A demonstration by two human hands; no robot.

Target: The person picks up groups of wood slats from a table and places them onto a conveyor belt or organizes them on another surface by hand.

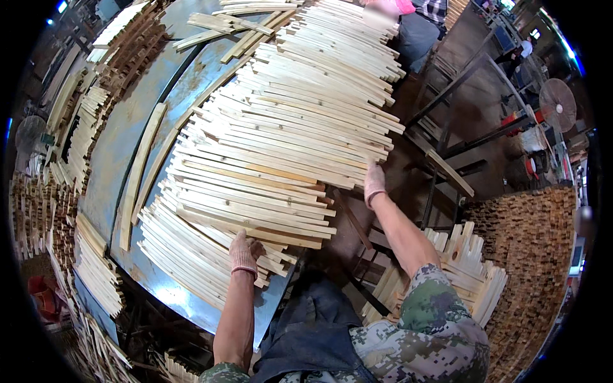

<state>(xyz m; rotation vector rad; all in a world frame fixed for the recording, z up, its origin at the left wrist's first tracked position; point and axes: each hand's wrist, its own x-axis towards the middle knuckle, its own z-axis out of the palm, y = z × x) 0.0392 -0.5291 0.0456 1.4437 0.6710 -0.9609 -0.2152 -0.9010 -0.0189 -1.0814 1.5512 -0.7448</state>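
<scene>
A long, wide layer of pale wooden strips [287, 127] lies side by side across a metal-topped table [172, 290]. My left hand [244, 254], in a light knitted glove, has its fingers bent over a wooden strip [281, 237] at the near part of the layer. Farther right, my right hand [375, 183], gloved the same way, is closed at the right-hand ends of the strips. Its fingertips are partly hidden against the wood. Under my left hand, the nearest strips [185, 246] fan out at a slightly different angle.
Loose strips [143, 172] lie on the table's left side. Stacked wood [131, 54] lines the far left; another stack [469, 271] stands beside my right arm, near a wall of piled wood ends [530, 255]. A person in a checked sleeve [433, 9] is at the far end. A fan [557, 105] stands right.
</scene>
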